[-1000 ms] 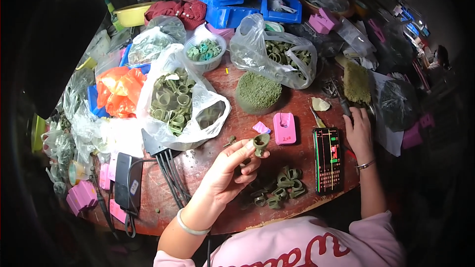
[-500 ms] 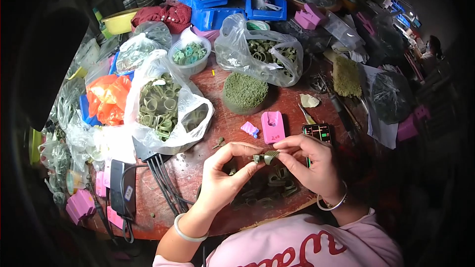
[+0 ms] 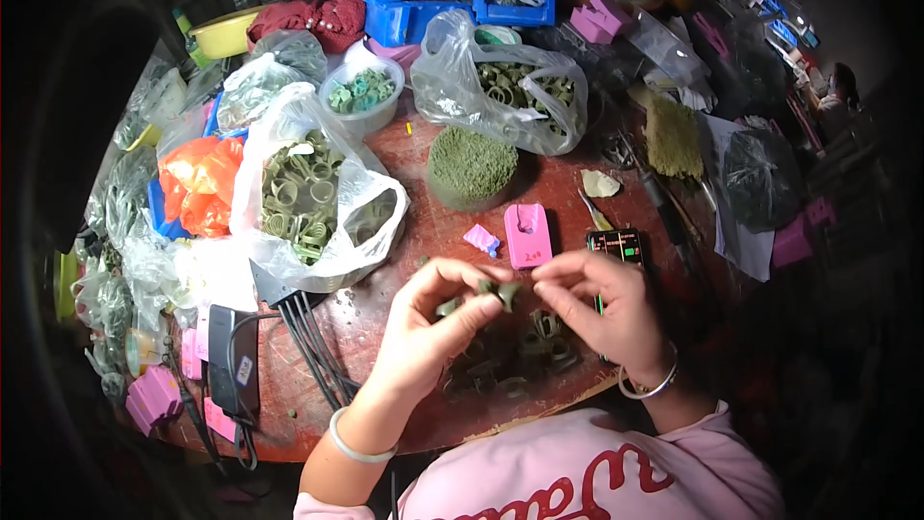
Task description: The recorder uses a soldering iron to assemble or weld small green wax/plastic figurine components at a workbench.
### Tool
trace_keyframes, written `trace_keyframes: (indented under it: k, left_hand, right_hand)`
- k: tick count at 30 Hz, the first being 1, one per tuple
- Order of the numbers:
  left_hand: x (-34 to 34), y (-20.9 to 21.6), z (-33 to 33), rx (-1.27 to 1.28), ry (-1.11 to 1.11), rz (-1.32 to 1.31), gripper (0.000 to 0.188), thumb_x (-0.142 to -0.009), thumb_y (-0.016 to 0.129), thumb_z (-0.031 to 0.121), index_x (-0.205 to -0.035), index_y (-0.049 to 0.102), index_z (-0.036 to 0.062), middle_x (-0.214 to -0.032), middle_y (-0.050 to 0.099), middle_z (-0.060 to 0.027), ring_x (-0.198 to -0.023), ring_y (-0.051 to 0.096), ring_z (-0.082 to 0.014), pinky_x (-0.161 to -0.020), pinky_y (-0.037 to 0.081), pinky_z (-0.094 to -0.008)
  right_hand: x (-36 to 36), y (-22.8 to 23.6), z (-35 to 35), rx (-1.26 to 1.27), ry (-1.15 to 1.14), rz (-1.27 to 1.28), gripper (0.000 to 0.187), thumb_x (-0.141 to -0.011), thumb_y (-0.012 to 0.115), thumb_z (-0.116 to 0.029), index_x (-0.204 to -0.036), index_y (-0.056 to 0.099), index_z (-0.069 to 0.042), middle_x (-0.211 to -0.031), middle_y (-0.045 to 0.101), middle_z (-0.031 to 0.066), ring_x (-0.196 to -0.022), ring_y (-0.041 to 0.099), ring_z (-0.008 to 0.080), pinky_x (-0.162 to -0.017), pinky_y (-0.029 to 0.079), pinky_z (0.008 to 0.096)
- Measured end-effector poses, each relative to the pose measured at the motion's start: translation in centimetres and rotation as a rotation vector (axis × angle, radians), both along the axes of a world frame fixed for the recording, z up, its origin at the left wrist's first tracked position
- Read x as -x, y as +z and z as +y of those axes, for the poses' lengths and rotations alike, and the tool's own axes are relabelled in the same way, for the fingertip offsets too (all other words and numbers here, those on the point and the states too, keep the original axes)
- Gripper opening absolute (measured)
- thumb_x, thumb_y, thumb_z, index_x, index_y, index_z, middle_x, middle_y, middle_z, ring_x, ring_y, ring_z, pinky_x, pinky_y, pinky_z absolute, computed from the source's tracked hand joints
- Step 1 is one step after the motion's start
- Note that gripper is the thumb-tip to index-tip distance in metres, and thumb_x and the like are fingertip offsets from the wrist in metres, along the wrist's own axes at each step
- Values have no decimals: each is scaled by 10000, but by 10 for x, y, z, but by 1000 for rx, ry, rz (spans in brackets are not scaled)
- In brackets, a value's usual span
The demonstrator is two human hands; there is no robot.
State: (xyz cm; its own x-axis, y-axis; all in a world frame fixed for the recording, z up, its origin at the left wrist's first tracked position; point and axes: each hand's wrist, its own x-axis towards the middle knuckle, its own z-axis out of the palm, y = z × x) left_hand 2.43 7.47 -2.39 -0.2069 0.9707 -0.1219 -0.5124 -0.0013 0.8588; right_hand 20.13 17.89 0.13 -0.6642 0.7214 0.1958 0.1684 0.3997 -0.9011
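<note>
My left hand point(image 3: 433, 323), with thumb and forefinger closed, pinches an olive-green wax ring point(image 3: 506, 295) over the table's near side. Another bit of green shows against its curled fingers. Just to the right, my right hand point(image 3: 602, 303) has its thumb and forefinger slightly apart, their tips close to the ring but off it. Nothing can be made out between them. Below both hands lies a group of similar green wax rings point(image 3: 544, 342), partly in shadow. A pink mould block point(image 3: 527, 237) with a hollow and a small pink-and-lilac piece point(image 3: 482, 240) lie beyond my fingertips.
A white bag of green rings point(image 3: 303, 193) stands left, a clear bag point(image 3: 525, 87) farther back. Near them are a tub of teal pieces point(image 3: 364, 91) and a round green textured block point(image 3: 472, 166). A phone point(image 3: 616, 246), tools point(image 3: 664, 207) and black cables point(image 3: 318, 351) flank my hands.
My right fingers have come off the wax ring, which both hands held before. The ring has turned in my left hand and shifted slightly left. The view has tilted a little.
</note>
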Motion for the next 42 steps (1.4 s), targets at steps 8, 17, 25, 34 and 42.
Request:
trace_keyframes:
  k: [8, 17, 25, 34, 42]
  left_hand:
    - [11, -6, 2, 51, 17, -317, 140, -954, 566, 181, -1033, 469, 118, -1123, 636, -154, -804, 663, -167, -431, 373, -174]
    - [12, -7, 4, 139, 87, -321, 142, -939, 574, 167, -1046, 517, 93, -1090, 640, -137, -831, 654, -172, -479, 407, -183]
    - [9, -7, 2, 153, -41, -245, 243, -896, 641, 100, -1124, 569, 56, -1106, 652, -72, -897, 622, -107, -560, 408, -177]
    - [4, -5, 0, 141, -128, -166, 398, -777, 725, -34, -1135, 581, 62, -1102, 648, -71, -806, 594, -61, -588, 434, -165]
    - [4, 0, -1, 142, -215, -215, 463, -745, 746, -26, -1164, 562, 43, -1020, 631, -36, -890, 607, -80, -668, 482, -164]
  right_hand:
    - [-33, -10, 0, -176, 154, -384, 177, -816, 699, -50, -956, 605, 2, -850, 568, 97, -657, 636, 198, -589, 505, 313]
    - [-24, -28, -6, -336, 53, -323, 208, -798, 654, 28, -994, 593, -5, -857, 586, 101, -733, 644, 212, -629, 511, 318]
    - [-13, -15, -10, -328, -23, 57, 275, -770, 689, 65, -1004, 568, -14, -888, 636, 84, -781, 655, 187, -675, 526, 286]
    - [-4, -20, -21, -386, -20, 120, 300, -763, 689, 79, -1020, 557, -2, -917, 635, 100, -799, 662, 219, -695, 536, 309]
    - [-5, -21, -21, -275, 58, 83, 339, -754, 689, 114, -1035, 544, -8, -993, 617, 92, -927, 635, 161, -805, 522, 276]
